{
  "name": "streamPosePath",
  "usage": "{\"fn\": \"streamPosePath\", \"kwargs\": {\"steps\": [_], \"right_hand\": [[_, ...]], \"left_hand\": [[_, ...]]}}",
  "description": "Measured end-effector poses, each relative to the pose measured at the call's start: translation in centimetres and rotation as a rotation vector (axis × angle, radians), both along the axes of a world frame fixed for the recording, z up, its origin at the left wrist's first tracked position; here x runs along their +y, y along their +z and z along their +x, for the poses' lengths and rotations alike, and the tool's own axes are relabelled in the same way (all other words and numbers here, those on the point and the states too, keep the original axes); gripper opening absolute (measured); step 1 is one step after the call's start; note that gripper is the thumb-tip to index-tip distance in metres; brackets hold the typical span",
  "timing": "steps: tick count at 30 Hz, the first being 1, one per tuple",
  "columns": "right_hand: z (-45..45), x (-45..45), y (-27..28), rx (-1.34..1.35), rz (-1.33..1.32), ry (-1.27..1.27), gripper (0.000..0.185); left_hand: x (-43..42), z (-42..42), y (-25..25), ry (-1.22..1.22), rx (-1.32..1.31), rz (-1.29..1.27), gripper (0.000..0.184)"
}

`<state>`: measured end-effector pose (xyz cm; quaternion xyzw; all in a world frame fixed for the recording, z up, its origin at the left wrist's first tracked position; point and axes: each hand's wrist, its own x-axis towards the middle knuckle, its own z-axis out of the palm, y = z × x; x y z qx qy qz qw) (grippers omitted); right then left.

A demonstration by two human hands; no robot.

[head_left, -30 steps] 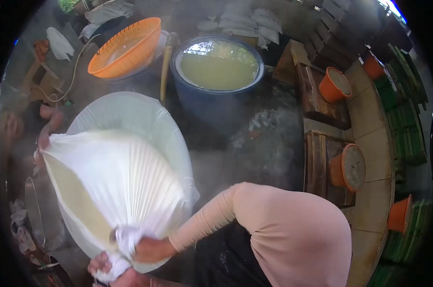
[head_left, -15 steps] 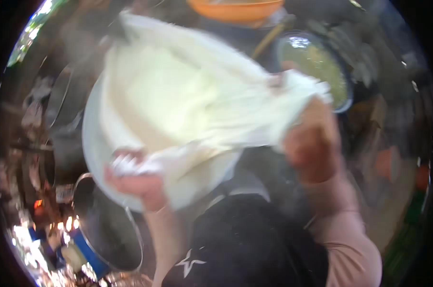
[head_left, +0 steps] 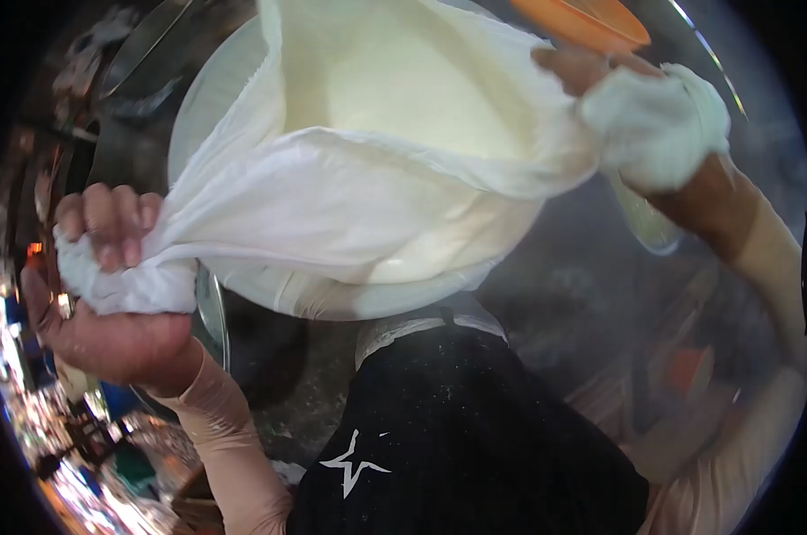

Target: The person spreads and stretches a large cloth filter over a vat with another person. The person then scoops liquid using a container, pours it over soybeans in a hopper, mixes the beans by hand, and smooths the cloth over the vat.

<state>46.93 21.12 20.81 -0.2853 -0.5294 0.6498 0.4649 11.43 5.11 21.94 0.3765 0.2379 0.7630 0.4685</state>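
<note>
A large white cloth (head_left: 332,201) is stretched between my two hands, sagging in the middle like a pouch. Inside it lies a pale cream-coloured mass (head_left: 412,102); whether it is liquid or soft curd I cannot tell. On the left, my left hand (head_left: 123,343) grips a bunched end of the cloth, fingers curled over it. My right hand (head_left: 586,71) clutches another gathered end at the upper right, and the fabric covers much of that hand. Beneath the cloth is a wide, whitish round basin (head_left: 341,303), its far side partly hidden.
An orange bowl (head_left: 591,22) stands beyond my right hand. Partly behind my right forearm is a container of yellowish liquid (head_left: 649,223). Metal pots, one with a visible rim (head_left: 214,308), stand on the left. Haze hangs over the right side.
My hands have moved farther apart, the left one outward and up, the right one outward and up. The cloth's near edge is now pulled wide across the basin. The view has shifted too.
</note>
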Motion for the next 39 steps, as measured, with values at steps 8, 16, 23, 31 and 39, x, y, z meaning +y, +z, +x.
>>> {"fn": "streamPosePath", "kwargs": {"steps": [8, 16, 23, 31, 39], "right_hand": [[-6.3, -6.4, 5.1, -1.394, 1.347, 0.363, 0.042], [6.4, -1.5, 1.7, -0.088, 0.479, 0.030, 0.058], [0.9, -1.3, -2.6, 0.120, 0.508, -0.380, 0.056], [-4.1, -3.0, -3.9, -0.689, 0.853, -0.093, 0.034], [-14.3, -9.3, 1.6, -0.933, 1.756, 0.297, 0.037]], "left_hand": [[-4.3, -2.3, -2.8, 0.299, -0.006, -0.172, 0.050], [-0.1, 3.1, -7.7, 0.339, -0.303, -0.112, 0.046], [3.4, 11.8, -5.0, -0.072, -0.436, 0.054, 0.053], [-3.1, -3.0, -2.6, 0.229, -0.236, 0.281, 0.045], [-2.7, 0.8, -6.8, 0.255, -0.212, 0.023, 0.046]]}}
